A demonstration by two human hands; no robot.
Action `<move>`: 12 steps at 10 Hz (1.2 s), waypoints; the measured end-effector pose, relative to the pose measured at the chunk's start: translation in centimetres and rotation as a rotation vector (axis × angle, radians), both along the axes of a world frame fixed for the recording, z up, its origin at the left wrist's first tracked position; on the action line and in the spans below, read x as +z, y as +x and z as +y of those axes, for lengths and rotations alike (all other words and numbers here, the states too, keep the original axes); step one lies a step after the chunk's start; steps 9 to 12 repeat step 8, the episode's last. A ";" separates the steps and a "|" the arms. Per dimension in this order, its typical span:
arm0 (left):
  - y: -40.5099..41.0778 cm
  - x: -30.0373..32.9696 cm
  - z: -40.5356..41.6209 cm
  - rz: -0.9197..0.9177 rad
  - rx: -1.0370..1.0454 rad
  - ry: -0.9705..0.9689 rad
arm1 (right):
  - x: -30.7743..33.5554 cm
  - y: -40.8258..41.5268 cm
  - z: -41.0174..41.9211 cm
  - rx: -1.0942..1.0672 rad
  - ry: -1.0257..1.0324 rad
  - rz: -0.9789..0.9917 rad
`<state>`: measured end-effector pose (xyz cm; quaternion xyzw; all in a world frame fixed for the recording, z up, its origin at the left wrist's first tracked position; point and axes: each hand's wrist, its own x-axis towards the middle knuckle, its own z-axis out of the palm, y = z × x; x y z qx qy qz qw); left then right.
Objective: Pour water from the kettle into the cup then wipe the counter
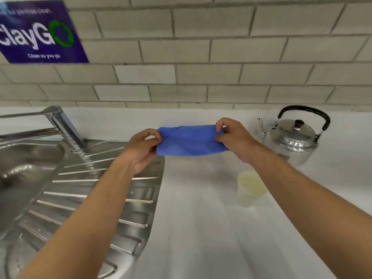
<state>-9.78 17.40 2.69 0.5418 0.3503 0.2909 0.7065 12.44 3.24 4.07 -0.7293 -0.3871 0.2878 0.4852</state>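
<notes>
Above white counter (201, 228), blue cloth (191, 140) stretched between both hands (191, 140).

Grey brick-tiled wall (201, 57), purple poster (40, 35)

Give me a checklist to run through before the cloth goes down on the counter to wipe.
1. Cloth held: ok. The left hand and the right hand each pinch one end of the blue cloth, stretched between them.
2. Cloth folded flat: ok, it looks like a neat folded band.
3. Kettle out of the way: ok. The kettle stands upright at the back right of the counter.
4. Cup filled: cannot tell for sure; the cup looks pale inside, but the picture is blurred.
5. Wiping path: not ok. The cup stands in the open counter just below the right forearm and could be knocked.
6. Spills to wipe: cannot tell.
</notes>
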 end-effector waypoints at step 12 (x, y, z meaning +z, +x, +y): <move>6.5 -7.1 14.9 0.917 -0.149 0.698 | -5.5 3.9 13.1 0.061 -0.366 -0.442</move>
